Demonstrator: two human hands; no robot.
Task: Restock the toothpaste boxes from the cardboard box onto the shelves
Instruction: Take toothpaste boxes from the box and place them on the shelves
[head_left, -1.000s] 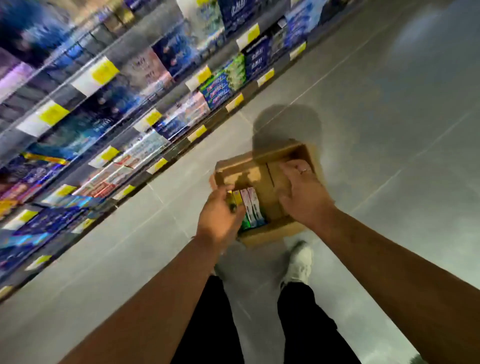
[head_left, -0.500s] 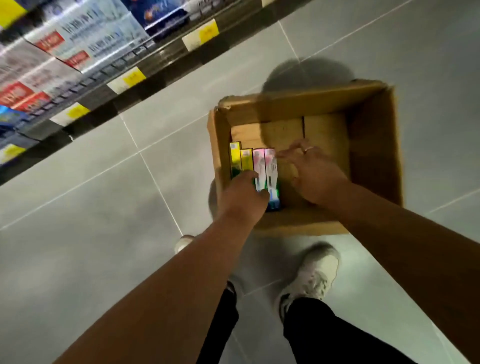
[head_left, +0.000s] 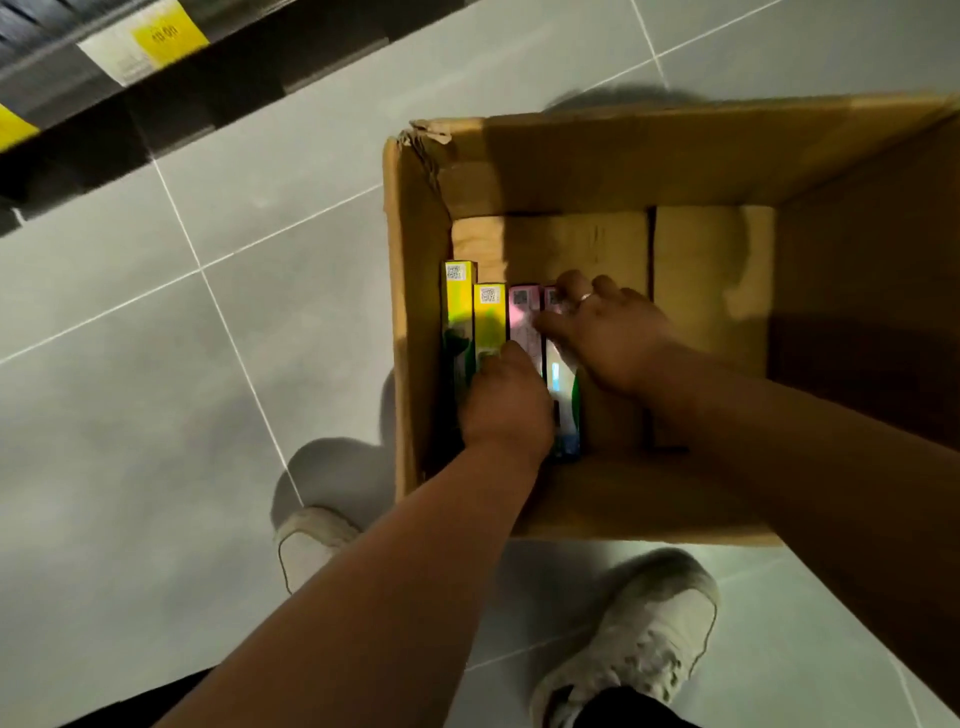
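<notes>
Head view looks down at a gray tile floor. A big open cardboard box sits on the floor, just in front of the person's feet. The dark bottom edge of a shelf runs across the top left corner, well apart from the cardboard box.

Both bare arms reach down into the cardboard box. The right hand lies over the pink boxes, and its grip is clamped on the right pink toothpaste box, with fingers curled over the far end. The left hand rests on the near ends of the middle boxes. Its fingers are hidden under it, so I cannot tell what its grip is doing.

A pale right shoe and a pale left shoe stand on the floor.

Four toothpaste boxes lie side by side along the left wall of the cardboard box. First comes a yellow toothpaste box touching the wall, then a second yellow toothpaste box, then a left pink toothpaste box, then the right pink one.

A yellow price tag sticks on the shelf edge. A ring shines on one right finger.
</notes>
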